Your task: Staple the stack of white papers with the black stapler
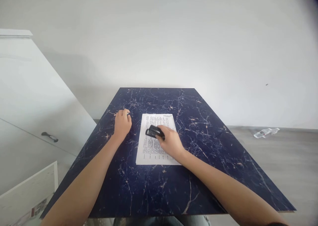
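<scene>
Bare forearms (213,177) cross a dark tabletop (154,199), right hand (171,141) clamped on a black stapler (154,131) set crosswise over printed sheets (144,154), its long axis pointing roughly toward the left hand (122,124), whose grip is unclear.

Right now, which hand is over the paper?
The right hand, the one gripping the black stapler. The left hand is over the table, to the left of the paper.

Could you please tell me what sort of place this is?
Probably a room in a home or small office: printed paper lies on a dark marble-patterned table, and a white cabinet stands to its left.
</scene>
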`<state>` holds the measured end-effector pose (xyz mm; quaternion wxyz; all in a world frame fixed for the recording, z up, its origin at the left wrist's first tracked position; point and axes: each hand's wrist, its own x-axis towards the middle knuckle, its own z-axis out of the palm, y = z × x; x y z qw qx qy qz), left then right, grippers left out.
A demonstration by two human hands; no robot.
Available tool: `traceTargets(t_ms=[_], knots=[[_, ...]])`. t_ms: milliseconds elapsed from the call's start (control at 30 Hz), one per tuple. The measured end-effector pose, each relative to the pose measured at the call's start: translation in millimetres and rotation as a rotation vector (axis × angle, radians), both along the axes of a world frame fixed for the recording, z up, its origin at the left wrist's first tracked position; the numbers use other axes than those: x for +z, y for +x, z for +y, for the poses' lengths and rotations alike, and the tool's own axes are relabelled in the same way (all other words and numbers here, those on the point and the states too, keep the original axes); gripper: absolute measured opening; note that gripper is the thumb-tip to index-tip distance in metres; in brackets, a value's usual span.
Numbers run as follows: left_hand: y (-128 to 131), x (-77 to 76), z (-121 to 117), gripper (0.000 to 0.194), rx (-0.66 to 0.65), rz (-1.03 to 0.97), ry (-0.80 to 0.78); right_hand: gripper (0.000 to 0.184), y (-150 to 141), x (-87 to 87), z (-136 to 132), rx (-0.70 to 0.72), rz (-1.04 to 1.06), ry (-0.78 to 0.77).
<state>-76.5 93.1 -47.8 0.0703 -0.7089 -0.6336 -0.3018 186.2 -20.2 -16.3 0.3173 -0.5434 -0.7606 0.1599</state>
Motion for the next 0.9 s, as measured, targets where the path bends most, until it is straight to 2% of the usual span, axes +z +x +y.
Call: traceTargets(t_ms=[133, 200, 267, 333, 400, 500, 567, 800, 900], knots=[[44.4, 10.0, -27.6, 0.024, -0.174, 0.095, -0.003, 0.040, 58.4, 43.6, 7.4, -0.206, 0.127, 0.107], [64.3, 13.0, -44.5, 0.025, -0.328, 0.137, -0.045, 0.038, 97.4, 54.9, 14.2, -0.290, 0.103, 0.128], [83.8, 12.8, -64.6, 0.027, -0.519, 0.132, -0.104, 0.034, 133.0, 53.6, 18.7, -0.316, 0.037, 0.118], [102.0, 9.3, -86.3, 0.029, -0.681, 0.085, -0.161, 0.030, 159.1, 43.0, 19.8, -0.292, -0.017, 0.075], [116.6, 3.9, -105.3, 0.037, -0.786, 0.039, -0.224, 0.027, 174.0, 29.6, 18.8, -0.242, -0.057, 0.033], [127.4, -4.6, -121.2, 0.068, -0.864, 0.071, -0.305, 0.027, 179.4, 16.5, 16.4, -0.149, -0.122, -0.003], [128.7, -9.1, -123.4, 0.078, -0.860, 0.118, -0.352, 0.028, 176.5, 14.1, 15.4, -0.093, -0.156, -0.029], [127.5, -16.1, -120.5, 0.076, -0.861, 0.117, -0.372, 0.036, 158.4, 10.5, 13.5, 0.014, -0.189, -0.103], [127.5, -16.5, -122.0, 0.077, -0.864, 0.107, -0.376, 0.038, 151.1, 6.4, 13.0, 0.016, -0.182, -0.113]])
